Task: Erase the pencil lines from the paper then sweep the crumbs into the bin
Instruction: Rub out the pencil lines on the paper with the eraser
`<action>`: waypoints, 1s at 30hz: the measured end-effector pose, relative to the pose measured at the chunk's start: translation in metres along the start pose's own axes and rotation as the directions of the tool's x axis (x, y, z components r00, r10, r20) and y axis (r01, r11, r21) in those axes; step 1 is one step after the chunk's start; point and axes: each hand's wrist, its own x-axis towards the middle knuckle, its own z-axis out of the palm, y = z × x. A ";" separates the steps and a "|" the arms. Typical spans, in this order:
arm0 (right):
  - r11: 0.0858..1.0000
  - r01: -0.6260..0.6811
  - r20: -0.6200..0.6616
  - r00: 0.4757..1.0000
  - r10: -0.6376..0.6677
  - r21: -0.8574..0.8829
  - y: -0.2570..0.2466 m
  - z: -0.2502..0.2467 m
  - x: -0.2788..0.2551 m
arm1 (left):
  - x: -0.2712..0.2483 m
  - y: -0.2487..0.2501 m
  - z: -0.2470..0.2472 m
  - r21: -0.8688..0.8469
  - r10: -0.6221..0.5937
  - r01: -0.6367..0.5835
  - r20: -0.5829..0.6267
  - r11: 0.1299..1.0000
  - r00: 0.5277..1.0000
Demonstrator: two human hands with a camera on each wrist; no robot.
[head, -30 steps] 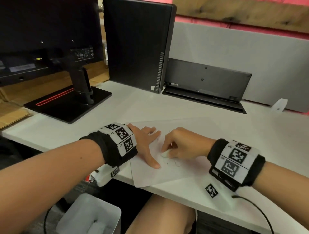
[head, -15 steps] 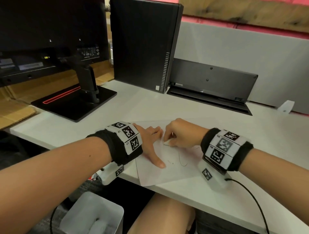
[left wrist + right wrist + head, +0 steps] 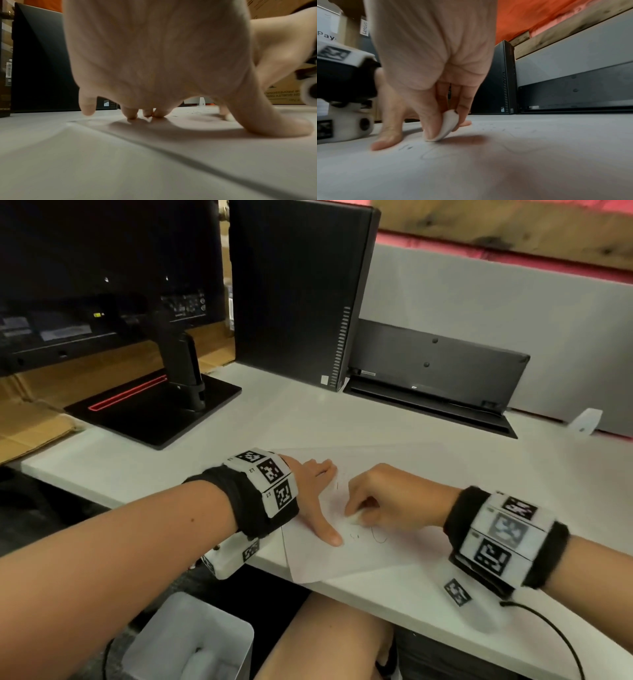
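The paper [image 3: 342,556] lies on the near edge of the desk [image 3: 274,419], turned at an angle so that its near corner overhangs the edge, and the bin [image 3: 191,642] stands on the floor below and to the left. The left hand [image 3: 310,494] is spread flat on the left part of the sheet, fingertips [image 3: 132,115] and thumb pressing down, holding nothing. The right hand [image 3: 387,498] pinches a small white eraser [image 3: 447,125] between thumb and fingers, its worn lower edge touching the paper just far of a pencil loop [image 3: 435,154] and a few short strokes. Faint crumbs [image 3: 494,127] dot the sheet beyond the eraser. I judge the erasing to be under way, with the loop and strokes left to do and the sweeping not begun. The sheet looks thin and light: it would likely slide or buckle under the rubbing, so it wants a flat press close beside the rubbed spot, as the left hand gives, not a lift by the edge. The eraser looks soft, rounded and small; a low pinch near its working edge should keep it from rolling out. The crumbs are tiny and loose and may scatter, so a gentle sweep toward the near edge above the bin seems wise.
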 end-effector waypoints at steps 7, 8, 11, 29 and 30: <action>0.979 -0.109 -0.169 0.976 0.138 0.174 0.016 -0.010 -0.001 | 0.005 -0.013 -0.002 -0.065 0.043 -0.043 -0.003 0.997 0.999; 0.980 -0.123 -0.171 0.974 0.150 0.157 0.017 -0.014 0.002 | 0.004 -0.016 -0.001 -0.088 0.038 -0.041 -0.028 0.995 0.999; 0.985 -0.156 -0.113 0.980 0.164 0.078 0.018 -0.019 0.016 | -0.001 -0.020 0.003 -0.116 -0.002 -0.012 -0.118 0.993 0.993; 0.998 -0.009 -0.101 0.995 0.016 0.069 -0.005 -0.017 0.039 | -0.011 -0.024 0.005 -0.013 -0.059 0.059 -0.037 0.998 0.998; 0.998 -0.012 -0.098 0.995 0.018 0.060 -0.005 -0.016 0.044 | -0.011 -0.023 0.004 -0.013 -0.062 0.062 -0.035 0.998 0.997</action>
